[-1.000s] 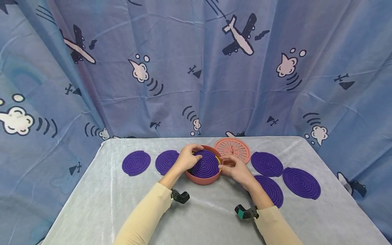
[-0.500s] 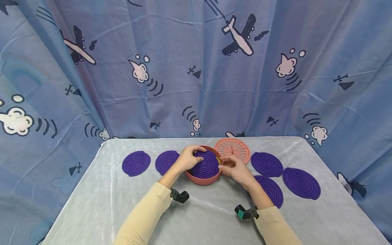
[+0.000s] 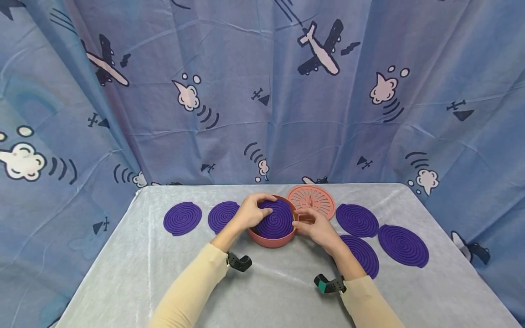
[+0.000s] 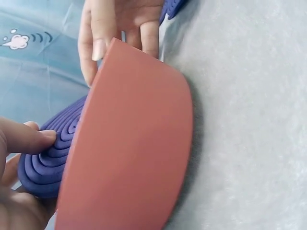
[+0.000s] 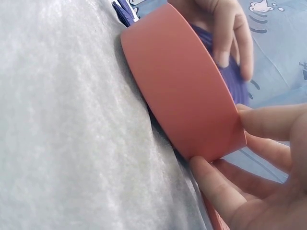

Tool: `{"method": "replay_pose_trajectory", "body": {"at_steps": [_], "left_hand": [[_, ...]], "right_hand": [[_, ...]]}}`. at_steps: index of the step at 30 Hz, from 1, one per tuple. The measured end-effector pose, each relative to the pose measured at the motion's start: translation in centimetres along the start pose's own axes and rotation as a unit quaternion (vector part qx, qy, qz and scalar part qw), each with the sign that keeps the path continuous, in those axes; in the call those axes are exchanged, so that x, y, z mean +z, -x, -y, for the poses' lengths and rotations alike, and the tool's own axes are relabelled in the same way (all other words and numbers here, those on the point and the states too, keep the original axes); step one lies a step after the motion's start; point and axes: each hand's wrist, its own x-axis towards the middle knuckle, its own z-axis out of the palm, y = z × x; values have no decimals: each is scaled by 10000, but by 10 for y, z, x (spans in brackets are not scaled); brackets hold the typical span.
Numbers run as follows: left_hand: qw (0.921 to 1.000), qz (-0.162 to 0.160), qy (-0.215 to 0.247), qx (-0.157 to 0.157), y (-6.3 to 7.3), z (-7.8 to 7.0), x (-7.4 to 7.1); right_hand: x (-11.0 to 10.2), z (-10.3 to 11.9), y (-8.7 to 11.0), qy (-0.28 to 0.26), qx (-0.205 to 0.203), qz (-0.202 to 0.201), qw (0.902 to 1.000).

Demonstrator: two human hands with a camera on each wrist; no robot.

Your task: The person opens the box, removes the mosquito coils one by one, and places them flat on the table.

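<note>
A purple mosquito coil (image 3: 275, 220) sits across the mouth of a round terracotta-coloured holder (image 3: 270, 242), tilted up on its left side. My left hand (image 3: 251, 212) pinches the coil's left edge, thumb on top and fingers at the far rim. In the left wrist view, the coil (image 4: 45, 167) stands partly above the holder wall (image 4: 129, 139). My right hand (image 3: 313, 226) grips the holder's right side. The right wrist view shows its thumb (image 5: 268, 122) on the rim and fingertips against the outer wall. The inside of the holder is mostly hidden by the coil.
The slotted salmon-coloured lid (image 3: 316, 196) lies behind the holder to the right. More purple coils lie flat on the grey cloth: one at far left (image 3: 182, 218), another (image 3: 221, 216) beside my left hand, and several on the right (image 3: 404, 244). A patterned curtain (image 3: 262, 91) hangs behind the table.
The coil has shifted slightly within the holder's mouth, covering more of the yellow strip by the right rim. The left hand has moved only a little; the right hand stays on the holder.
</note>
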Motion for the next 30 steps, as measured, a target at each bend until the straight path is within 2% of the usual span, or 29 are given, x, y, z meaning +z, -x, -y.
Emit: {"method": "replay_pose_trajectory", "body": {"at_steps": [10, 16, 21, 25, 30], "left_hand": [[9985, -206, 190, 477, 4, -24, -21], [9971, -288, 115, 693, 10, -34, -34], [9958, -486, 145, 765, 18, -36, -44], [9938, -714, 186, 831, 26, -35, -50], [9926, -841, 267, 838, 35, -30, -61]], "right_hand": [[1, 3, -2, -6, -73, 25, 10000], [1, 3, -3, -69, -79, 25, 9999], [0, 0, -3, -72, -114, 37, 9999], [-1, -2, -2, -81, -122, 35, 9999], [-1, -3, -2, -44, -100, 23, 9999]]}}
